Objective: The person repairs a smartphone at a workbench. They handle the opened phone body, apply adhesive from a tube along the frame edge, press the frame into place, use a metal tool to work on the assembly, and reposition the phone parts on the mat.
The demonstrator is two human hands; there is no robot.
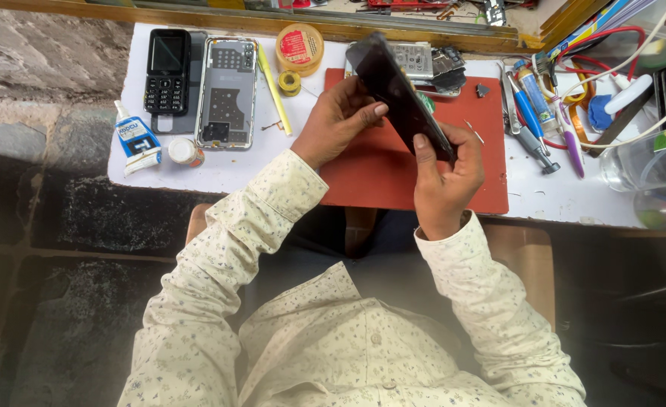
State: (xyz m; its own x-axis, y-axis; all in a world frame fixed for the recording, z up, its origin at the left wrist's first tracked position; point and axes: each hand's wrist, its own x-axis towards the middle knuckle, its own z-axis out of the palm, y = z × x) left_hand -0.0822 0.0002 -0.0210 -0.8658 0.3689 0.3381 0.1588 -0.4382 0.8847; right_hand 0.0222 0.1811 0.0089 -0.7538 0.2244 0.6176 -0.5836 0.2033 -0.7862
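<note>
**Inspector A:** State of the hands?

**Inspector B:** Both grip one dark smartphone, held tilted above the red work mat. The left hand clasps its upper half, fingertips against the long edge. The right hand holds the lower end, thumb lying along the edge.

**Inspector A:** Position of the phone relative to the bench?

**Inspector B:** Clear of the mat, its top corner reaching towards the rear of the white tabletop.

**Inspector A:** Surrounding items?

**Inspector B:** Left of the mat: a black keypad phone, an opened phone frame just beside it, a yellow stick, a round tin, a small tape roll, a glue tube and a small white cap. Right of the mat: screwdrivers and tangled cables. Another handset lies behind the held phone, partly hidden.
</note>
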